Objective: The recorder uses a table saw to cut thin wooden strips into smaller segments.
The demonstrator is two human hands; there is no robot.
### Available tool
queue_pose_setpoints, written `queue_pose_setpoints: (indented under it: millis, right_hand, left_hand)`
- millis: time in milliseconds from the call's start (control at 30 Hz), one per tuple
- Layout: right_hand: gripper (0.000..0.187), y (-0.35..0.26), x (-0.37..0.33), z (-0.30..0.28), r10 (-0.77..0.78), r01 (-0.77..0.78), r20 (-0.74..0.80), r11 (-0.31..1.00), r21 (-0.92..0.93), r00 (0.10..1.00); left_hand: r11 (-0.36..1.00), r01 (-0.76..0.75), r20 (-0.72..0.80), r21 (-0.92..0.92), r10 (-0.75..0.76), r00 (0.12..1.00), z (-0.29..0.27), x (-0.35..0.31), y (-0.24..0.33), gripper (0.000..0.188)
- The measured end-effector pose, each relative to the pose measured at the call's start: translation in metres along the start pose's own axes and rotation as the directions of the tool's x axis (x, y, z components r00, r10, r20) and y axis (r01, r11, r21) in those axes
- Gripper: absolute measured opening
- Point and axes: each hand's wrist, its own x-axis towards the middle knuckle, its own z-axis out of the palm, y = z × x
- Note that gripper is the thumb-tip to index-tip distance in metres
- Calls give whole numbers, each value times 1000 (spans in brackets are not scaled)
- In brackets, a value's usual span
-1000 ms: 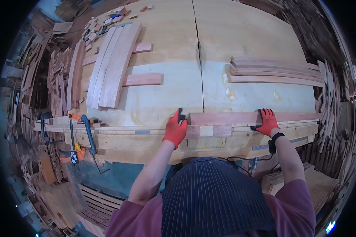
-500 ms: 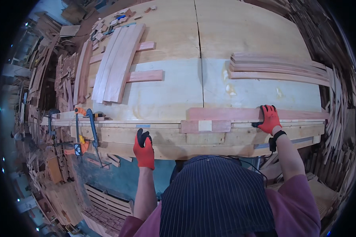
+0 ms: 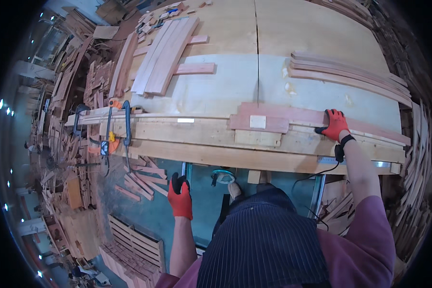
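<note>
Along the near edge of the table (image 3: 225,79), a gloved right hand (image 3: 335,126) grips a long pink board (image 3: 302,115), apparently steadying it; the left hand (image 3: 180,199) hangs off the near side, grip open, empty.

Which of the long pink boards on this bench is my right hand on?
The long board along the near side of the bench; your right hand lies across it. The stacked boards farther back at right and the slanted boards at left are untouched.
</note>
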Motion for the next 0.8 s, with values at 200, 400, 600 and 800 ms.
queue_pose_setpoints:
  millis: [200,400,600,800]
  right_hand:
    - [108,-5,1,0,67,-65,81,998,-26,994]
    - [109,-5,3,-5,96,-92,100,995,-38,990]
    - [101,-5,-1,-5,60,-56,76,997,-46,995]
    - [100,-2,1,-16,29,-28,54,999,-29,998]
  left_hand:
    - [999,-30,-28,43,31,999,-54,-59,-20,52]
    - [995,-52,-71,80,58,996,-98,-81,-39,52]
    - [973,-120,-9,198,124,992,-72,-54,-23,52]
    - [885,-307,148,350,272,951,26,10,26,60]
